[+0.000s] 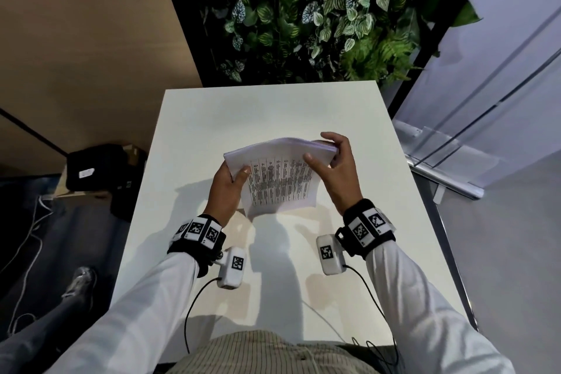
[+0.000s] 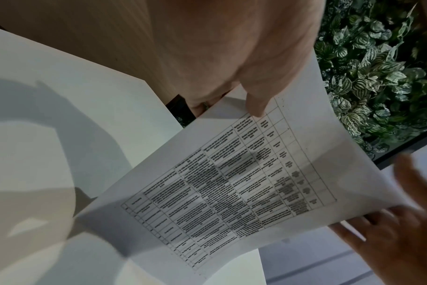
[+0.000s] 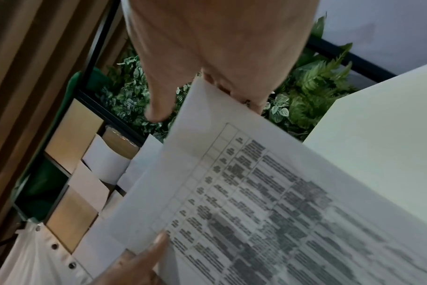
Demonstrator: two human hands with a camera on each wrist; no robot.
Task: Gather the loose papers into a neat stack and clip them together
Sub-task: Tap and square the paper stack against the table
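My left hand [image 1: 226, 188] pinches the papers [image 1: 279, 174] at their left edge, thumb on top; my right hand [image 1: 334, 167] grips the right edge, fingers curled over. The stack's held above the white table [image 1: 273, 112], sagging between the grips. Should tap an edge down to square it first. Long axis runs left-right, printed table facing up. No clip visible.

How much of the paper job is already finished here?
Done: the papers are gathered into one stack, lifted off the white table. In hand: the left hand and right hand hold its two sides, apparently squaring the edges. Left: clipping; no clip is visible on the stack or table.
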